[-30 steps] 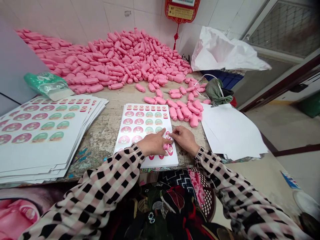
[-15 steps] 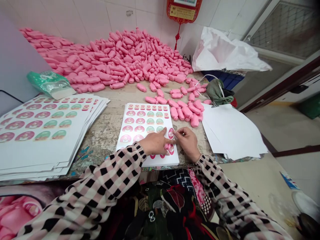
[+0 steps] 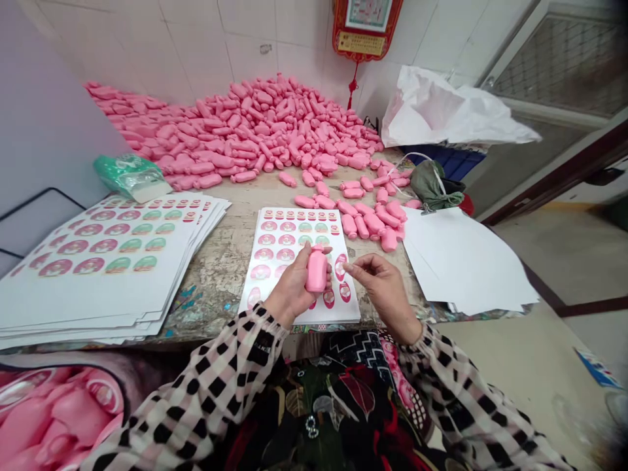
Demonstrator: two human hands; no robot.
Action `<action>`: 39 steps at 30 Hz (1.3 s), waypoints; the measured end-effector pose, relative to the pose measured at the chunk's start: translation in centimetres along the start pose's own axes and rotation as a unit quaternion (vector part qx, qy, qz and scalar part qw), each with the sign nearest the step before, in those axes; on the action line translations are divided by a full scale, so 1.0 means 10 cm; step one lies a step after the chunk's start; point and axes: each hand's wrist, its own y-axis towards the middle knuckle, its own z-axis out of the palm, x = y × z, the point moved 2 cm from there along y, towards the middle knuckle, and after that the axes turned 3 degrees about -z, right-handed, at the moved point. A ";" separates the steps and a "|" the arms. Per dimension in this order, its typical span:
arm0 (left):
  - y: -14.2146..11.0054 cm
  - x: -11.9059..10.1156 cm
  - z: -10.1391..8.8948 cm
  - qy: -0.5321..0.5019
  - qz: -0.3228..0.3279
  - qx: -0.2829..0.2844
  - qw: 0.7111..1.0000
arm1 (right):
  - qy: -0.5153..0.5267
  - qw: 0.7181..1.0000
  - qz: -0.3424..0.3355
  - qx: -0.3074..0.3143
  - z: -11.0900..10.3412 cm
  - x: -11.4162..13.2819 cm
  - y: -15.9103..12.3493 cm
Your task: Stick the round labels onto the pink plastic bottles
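Note:
My left hand (image 3: 290, 288) is wrapped round a small pink bottle (image 3: 316, 271), palm turned up, with the bottle's narrow neck pointing away from me. Beneath it lies a stack of printed sticker sheets (image 3: 343, 314), with rows of pink, green and red labels. At the sheet's right edge, the thumb and forefinger of my right hand (image 3: 385, 291) pinch an oval pink-and-white sticker (image 3: 339, 268). Whether that sticker is fully off the sheet I cannot tell. Another oval sticker (image 3: 345, 292) sits just below it on the sheet.
A large heap of pink bottles (image 3: 235, 131) lies against the wall; several loose ones (image 3: 375, 222) are nearer. Sticker sheets (image 3: 88, 297) are stacked left, with a green packet (image 3: 130, 175) on them. Blank white sheets (image 3: 461, 261) lie right. A container of pink bottles (image 3: 59, 418) stands lower left.
My left hand has turned from palm down over the sheet to palm up, bringing the pink bottle into full view. My right hand stays pinched at the oval sticker. The camera view has shifted.

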 end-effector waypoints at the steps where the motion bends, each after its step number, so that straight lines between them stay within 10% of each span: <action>1: 0.00 0.02 0.02 -0.024 -0.010 0.009 1.000 | 0.003 1.000 -0.002 0.013 0.05 0.03 -0.03; 39: 0.00 0.15 0.08 -0.027 0.008 0.067 0.997 | -0.005 0.996 0.013 0.084 0.18 -0.01 -0.10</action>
